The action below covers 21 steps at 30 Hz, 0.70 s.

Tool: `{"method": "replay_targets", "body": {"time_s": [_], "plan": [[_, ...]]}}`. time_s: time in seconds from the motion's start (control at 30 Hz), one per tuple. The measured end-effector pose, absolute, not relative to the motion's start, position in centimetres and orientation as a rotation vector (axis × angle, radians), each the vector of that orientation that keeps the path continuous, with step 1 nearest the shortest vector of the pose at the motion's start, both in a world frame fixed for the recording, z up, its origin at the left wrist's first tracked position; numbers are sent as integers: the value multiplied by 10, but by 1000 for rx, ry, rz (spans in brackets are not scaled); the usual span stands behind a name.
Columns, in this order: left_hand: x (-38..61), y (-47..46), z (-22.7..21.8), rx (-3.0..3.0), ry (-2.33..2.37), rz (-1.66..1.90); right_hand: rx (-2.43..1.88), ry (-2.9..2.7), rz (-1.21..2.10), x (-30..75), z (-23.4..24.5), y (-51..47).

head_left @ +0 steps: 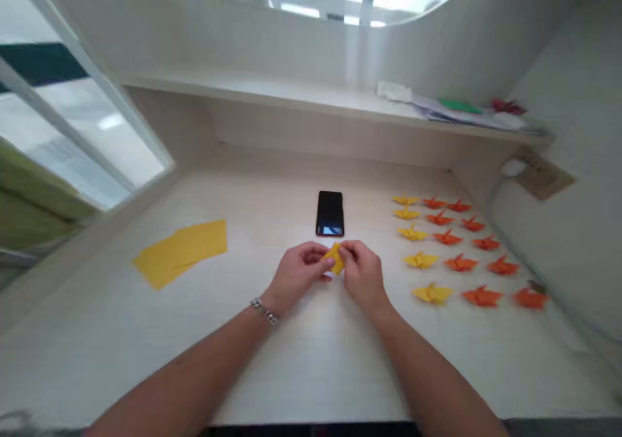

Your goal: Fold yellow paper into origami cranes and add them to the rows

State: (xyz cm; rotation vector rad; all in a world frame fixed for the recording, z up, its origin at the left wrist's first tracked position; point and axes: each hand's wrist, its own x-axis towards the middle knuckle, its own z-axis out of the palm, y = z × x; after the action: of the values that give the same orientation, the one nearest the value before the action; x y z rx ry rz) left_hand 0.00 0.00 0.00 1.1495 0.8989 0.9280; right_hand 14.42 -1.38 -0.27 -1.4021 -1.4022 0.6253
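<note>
A small folded piece of yellow paper (335, 258) is pinched between both hands just above the pale desk (311, 359). My left hand (299, 273), with a metal bracelet at the wrist, grips its left side with closed fingers. From the right, my right hand (363, 273) holds the other side, fingers curled around it. Most of the paper is hidden by the fingers.
A black phone (330, 213) lies just beyond the hands. A stack of flat yellow sheets (182, 251) lies at the left. Rows of several yellow (420, 260) and orange (460, 263) folded paper cranes sit at the right. A shelf (301, 93) behind holds papers (451, 111).
</note>
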Motion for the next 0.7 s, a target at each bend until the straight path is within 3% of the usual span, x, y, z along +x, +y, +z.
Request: {"method": "replay_targets", "body": {"time_s": [0.7], "plan": [[4, 5, 5, 829, 819, 937, -1284, -1357, 723, 142, -3, -17]]}}
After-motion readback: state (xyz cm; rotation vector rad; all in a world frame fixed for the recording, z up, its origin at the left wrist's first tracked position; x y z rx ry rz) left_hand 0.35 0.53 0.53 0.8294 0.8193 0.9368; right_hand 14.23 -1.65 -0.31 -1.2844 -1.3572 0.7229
